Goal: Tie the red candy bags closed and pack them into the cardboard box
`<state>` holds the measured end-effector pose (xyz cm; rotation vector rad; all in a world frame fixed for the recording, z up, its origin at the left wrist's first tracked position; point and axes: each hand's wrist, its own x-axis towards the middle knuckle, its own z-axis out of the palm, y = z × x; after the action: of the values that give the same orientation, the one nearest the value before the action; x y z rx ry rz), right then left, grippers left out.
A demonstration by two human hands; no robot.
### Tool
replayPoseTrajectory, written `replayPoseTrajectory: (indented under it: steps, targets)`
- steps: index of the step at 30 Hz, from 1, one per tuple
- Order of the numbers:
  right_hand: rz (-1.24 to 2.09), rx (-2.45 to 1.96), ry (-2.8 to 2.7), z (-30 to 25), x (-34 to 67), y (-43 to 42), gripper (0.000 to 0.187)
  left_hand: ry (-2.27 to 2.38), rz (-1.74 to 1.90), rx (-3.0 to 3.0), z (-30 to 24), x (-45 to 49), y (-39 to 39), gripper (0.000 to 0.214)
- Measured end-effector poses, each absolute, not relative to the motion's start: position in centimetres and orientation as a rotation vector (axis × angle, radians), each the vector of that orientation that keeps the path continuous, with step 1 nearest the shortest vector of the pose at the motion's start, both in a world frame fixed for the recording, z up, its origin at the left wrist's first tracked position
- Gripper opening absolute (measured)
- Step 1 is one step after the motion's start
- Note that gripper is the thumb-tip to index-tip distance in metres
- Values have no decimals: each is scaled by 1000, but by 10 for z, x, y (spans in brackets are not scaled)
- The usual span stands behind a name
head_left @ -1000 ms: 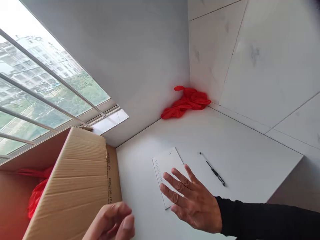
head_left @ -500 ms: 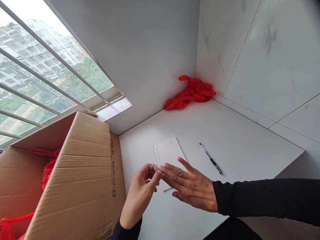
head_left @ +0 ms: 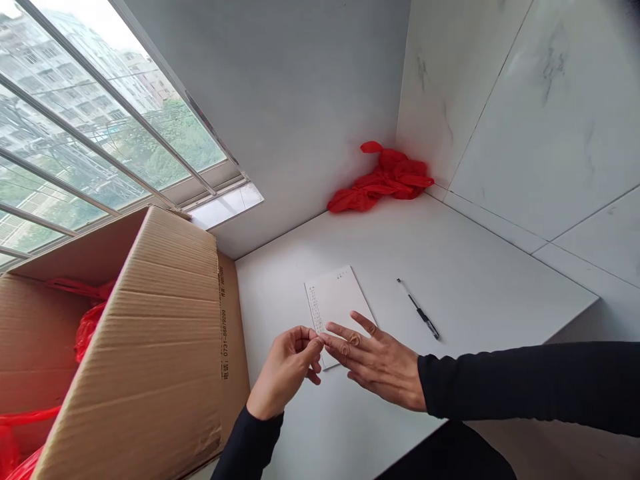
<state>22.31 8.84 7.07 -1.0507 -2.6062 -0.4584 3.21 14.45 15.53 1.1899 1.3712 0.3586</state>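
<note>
My left hand (head_left: pixel 285 370) is closed in a pinch, thumb against forefinger, at the tip of one finger of my right hand. Palm down, my right hand (head_left: pixel 383 363) has its fingers stretched out and spread, and it holds nothing. Both hands hover over the near part of a white notepad (head_left: pixel 343 290), hiding its lower edge. Small handwriting runs down the pad's left side, with a few marks at the top right. To the right of the pad lies a capped pen (head_left: pixel 419 310) with a clear barrel and black grip.
A white tabletop (head_left: pixel 480 280) meets the walls at the back. Crumpled red cloth or bag (head_left: pixel 385 183) lies in the far corner. At left stands an open cardboard box (head_left: pixel 150 333) with red plastic bags (head_left: pixel 90 330) inside, below a barred window (head_left: pixel 100 113).
The view has shifted slightly. The fingers of my right hand are spread a little wider; my left hand still pinches at a fingertip.
</note>
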Motion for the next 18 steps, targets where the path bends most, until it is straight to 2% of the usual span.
replayPoseTrajectory:
  steps: [5, 12, 18]
  targets:
    - [-431, -992, -2576, 73, 222, 82, 57, 1224, 332, 1075, 161, 26, 141, 27]
    - [-444, -964, -2626, 71, 219, 78, 56, 1193, 277, 1065, 162, 17, 143, 33]
    - [-518, -912, -2822, 68, 222, 77, 73, 1327, 195, 1168, 145, 12, 145, 23]
